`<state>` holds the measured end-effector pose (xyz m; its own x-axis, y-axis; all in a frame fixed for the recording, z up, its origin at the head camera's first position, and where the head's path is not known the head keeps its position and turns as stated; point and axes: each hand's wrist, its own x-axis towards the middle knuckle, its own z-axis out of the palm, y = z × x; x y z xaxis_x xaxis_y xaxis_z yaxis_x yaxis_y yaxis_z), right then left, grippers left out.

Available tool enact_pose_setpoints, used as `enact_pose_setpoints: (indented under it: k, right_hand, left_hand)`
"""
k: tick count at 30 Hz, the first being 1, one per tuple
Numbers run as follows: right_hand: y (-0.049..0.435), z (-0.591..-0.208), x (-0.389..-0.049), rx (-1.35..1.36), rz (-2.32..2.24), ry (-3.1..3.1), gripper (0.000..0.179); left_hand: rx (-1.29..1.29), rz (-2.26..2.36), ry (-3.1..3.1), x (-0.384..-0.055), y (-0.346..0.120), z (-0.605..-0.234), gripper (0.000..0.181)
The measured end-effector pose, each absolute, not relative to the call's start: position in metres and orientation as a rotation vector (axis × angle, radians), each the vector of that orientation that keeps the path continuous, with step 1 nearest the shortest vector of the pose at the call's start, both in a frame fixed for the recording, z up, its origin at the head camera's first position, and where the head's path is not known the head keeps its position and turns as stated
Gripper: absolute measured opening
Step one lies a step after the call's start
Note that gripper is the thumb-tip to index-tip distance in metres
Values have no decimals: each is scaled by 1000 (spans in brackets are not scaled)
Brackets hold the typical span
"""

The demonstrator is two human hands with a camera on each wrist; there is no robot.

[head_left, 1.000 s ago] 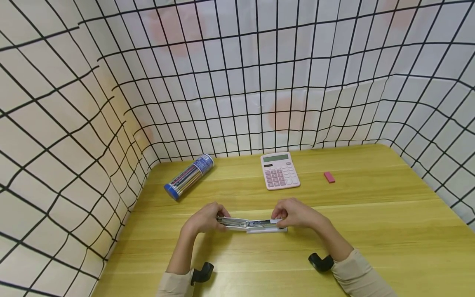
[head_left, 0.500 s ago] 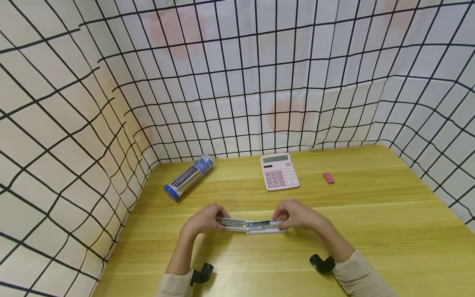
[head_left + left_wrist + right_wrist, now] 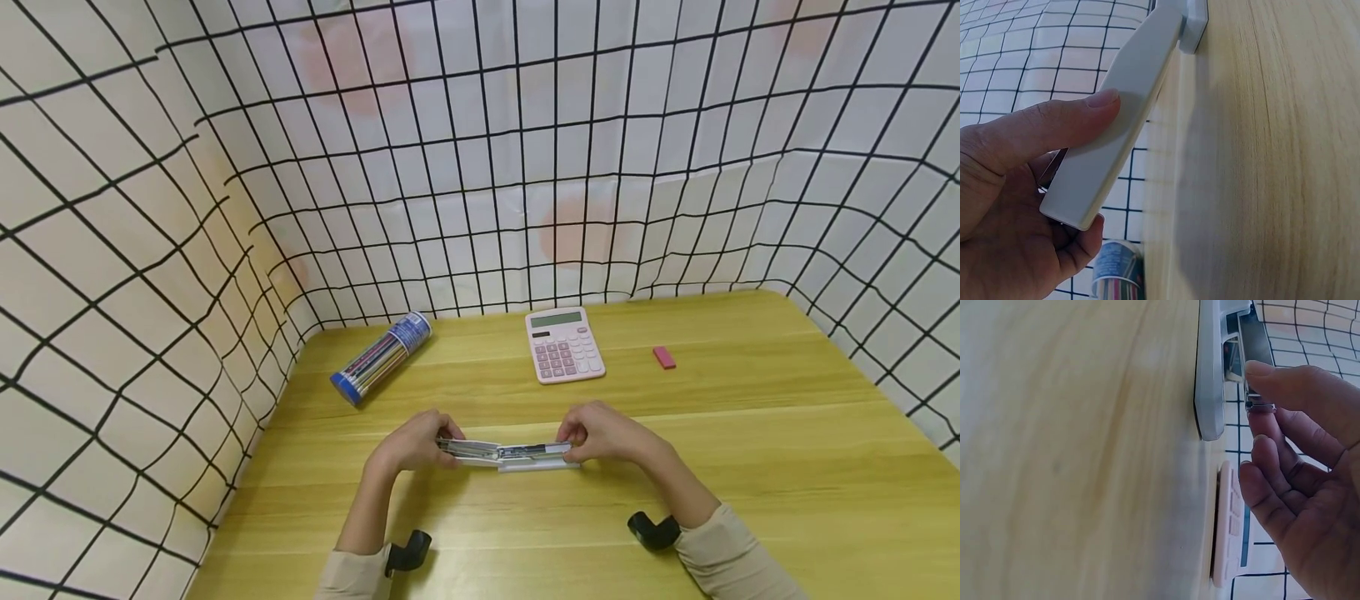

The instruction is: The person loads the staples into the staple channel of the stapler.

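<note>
A white stapler (image 3: 536, 467) lies folded wide open on the table. My left hand (image 3: 417, 442) grips its raised top arm (image 3: 1116, 119), thumb along the outer side and fingers curled behind; this arm slants up from the hinge. My right hand (image 3: 600, 432) pinches the end of the metal staple channel (image 3: 1256, 347) between thumb and fingers. In the right wrist view the channel stands a little apart from the white base (image 3: 1210, 381), which sits on the table. My fingers hide the channel's underside.
Beyond the hands stand a pink calculator (image 3: 566, 346) and a small pink eraser-like block (image 3: 664, 357). A clear tube of pencils (image 3: 382, 358) with blue ends lies at the back left. Grid-patterned sheeting (image 3: 487, 167) walls off the wooden table's (image 3: 750, 433) far edge.
My right hand's fingertips have shifted slightly right along the staple channel. The left hand keeps its grip on the stapler's top arm, and the other objects stay put.
</note>
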<state>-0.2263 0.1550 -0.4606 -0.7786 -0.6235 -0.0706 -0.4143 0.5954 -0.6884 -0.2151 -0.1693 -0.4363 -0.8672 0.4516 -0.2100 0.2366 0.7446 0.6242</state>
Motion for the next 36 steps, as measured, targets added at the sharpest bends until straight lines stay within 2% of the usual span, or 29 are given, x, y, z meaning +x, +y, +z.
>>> enact_pose_setpoints:
  k: [36]
  right_hand:
    - [159,-466,-229,-787,-1004,2495,14]
  left_hand:
    - [531,858,2580,-214,-173,-436,30]
